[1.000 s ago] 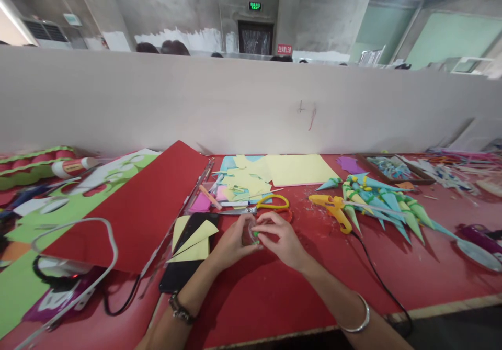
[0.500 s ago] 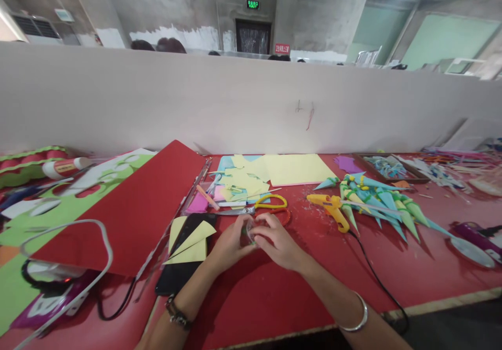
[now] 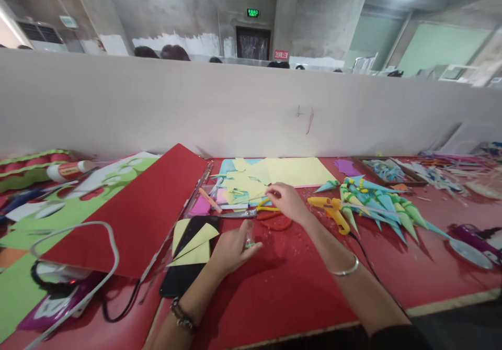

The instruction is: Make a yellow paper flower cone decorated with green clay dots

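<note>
My left hand (image 3: 232, 248) is above the red table, thumb and fingers closed around a small clear piece (image 3: 250, 241) with a touch of green. It looks like a transparent roll, though most of it is hidden. My right hand (image 3: 284, 199) is raised over the scissors (image 3: 251, 213), its fingertips drawn together near the yellow paper scraps (image 3: 247, 180). Anything between those fingertips is too small to make out. The scissors have one yellow and one red handle and lie just beyond my left hand. Folded yellow paper (image 3: 196, 248) rests on a black phone (image 3: 176, 279) by my left wrist.
A yellow glue gun (image 3: 331, 211) with a cord lies right of my right hand, against a pile of blue, green and yellow paper cones (image 3: 376, 198). Red card (image 3: 137, 219) covers the left side. A brown tray (image 3: 413, 175) sits at the back right, before the white partition (image 3: 235, 109).
My right hand has left the clear piece and moved up and away, over the scissors' handles. My left hand keeps hold of the piece, with little movement.
</note>
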`<state>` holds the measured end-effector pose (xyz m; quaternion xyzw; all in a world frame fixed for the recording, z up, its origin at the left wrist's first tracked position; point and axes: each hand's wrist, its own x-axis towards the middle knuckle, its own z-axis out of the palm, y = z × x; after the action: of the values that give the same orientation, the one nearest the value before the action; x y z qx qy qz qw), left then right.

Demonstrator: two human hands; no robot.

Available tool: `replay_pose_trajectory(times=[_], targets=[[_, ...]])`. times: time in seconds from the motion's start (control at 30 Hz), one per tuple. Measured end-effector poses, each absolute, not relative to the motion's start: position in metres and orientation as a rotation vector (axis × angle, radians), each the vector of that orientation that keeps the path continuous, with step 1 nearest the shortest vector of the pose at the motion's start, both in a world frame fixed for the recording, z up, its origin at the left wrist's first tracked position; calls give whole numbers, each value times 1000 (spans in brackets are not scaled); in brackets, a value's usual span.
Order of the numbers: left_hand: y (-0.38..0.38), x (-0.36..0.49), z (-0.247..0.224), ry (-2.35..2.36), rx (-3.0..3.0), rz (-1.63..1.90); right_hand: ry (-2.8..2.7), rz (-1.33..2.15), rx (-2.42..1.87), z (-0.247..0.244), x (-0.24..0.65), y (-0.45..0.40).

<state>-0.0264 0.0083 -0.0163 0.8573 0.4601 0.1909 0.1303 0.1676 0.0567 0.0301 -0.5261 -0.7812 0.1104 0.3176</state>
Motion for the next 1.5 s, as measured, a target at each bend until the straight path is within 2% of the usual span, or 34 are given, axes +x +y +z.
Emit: replay_pose_trajectory(times=[0.2,0.37,0.63,0.87,1.03,1.2,1.27,1.5], targets=[[11,-31,-17,1458,2520,647,-2122,117,-1759,20,163,123],[21,-32,-23,1500,2594,715,-2221,67,-1913,-2,160,152],[21,-30,-32,1441,2674,660,-2286,63,-2073,-6,163,171],[20,-30,-31,1489,2642,662,-2214,45,-2021,10,154,159],[20,-30,-31,1463,2606,747,-2157,-13,-1743,49,152,128],[25,-29,-33,1488,2488,885,-2194,6,-1374,74,175,53],[26,-28,-31,1495,2440,940,-2158,93,-1114,66,192,16],[-12,-27,-12,1120,2630,971,-2082,537,-1174,-3,240,-86]])
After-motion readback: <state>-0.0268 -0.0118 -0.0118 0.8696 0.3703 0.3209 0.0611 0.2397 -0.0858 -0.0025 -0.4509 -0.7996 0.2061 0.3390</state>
